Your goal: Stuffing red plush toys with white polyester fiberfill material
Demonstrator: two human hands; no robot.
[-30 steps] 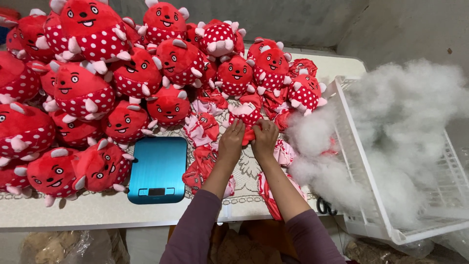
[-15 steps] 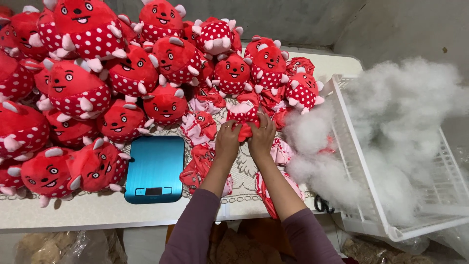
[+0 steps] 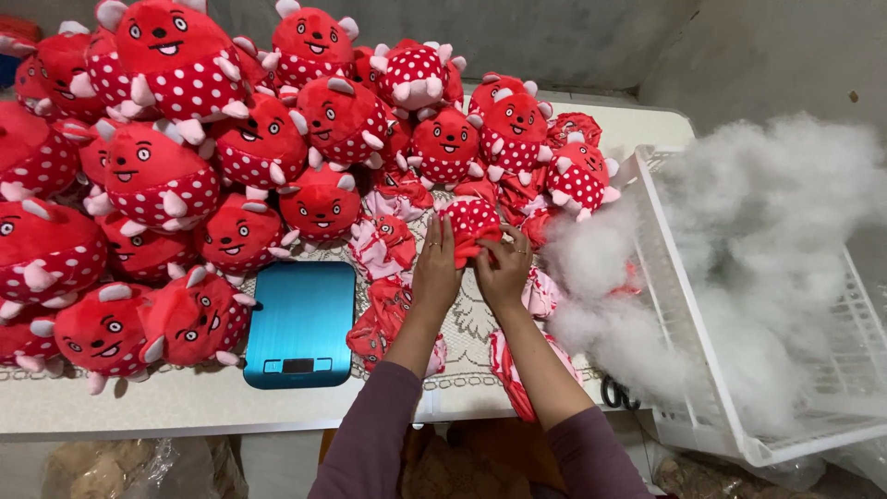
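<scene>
So, left hand (image 3: 437,271): fingers pinching the red plush toy (image 3: 469,222)
Right hand (image 3: 504,270): fingers gripping the same toy
Beyond fingertips: stuffed toy pile (image 3: 305,139)
Right of fingers: white stuffing (image 3: 767,259)

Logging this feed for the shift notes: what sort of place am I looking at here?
Probably a small toy-making workbench. A heap of finished red plush toys, flat unstuffed skins, a white crate of loose stuffing and a blue scale surround both hands, left hand and right hand, gripping a half-filled toy.
</scene>
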